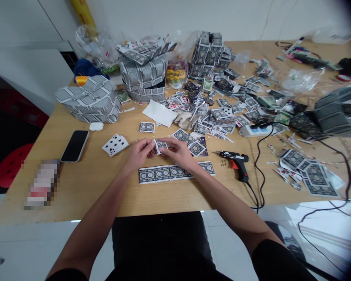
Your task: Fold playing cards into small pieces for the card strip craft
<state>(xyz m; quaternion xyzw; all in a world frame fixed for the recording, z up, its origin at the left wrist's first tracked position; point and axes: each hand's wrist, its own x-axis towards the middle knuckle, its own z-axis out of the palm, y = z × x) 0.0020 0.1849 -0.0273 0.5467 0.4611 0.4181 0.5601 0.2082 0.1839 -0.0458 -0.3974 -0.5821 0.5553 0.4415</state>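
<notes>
Between my two hands is a small folded playing card (160, 146) with a dark patterned back. My left hand (140, 153) pinches its left side, and the fingers of my right hand (177, 151) close on its right side. Just below them lies a long strip of joined playing cards (160, 173), partly covered by my right wrist. Left of my hands rests a small stack of playing cards (115, 145), face up with a spade card on top. A single folded card (146, 127) lies beyond my hands, and loose cards (190, 141) lie beyond the right one.
A glue gun (236, 163) with a black cord lies at right, below a white power strip (256, 130). Woven card boxes (90, 99) stand at the back. A phone (75, 146) lies left. Cards and scraps (216, 113) cover the back middle.
</notes>
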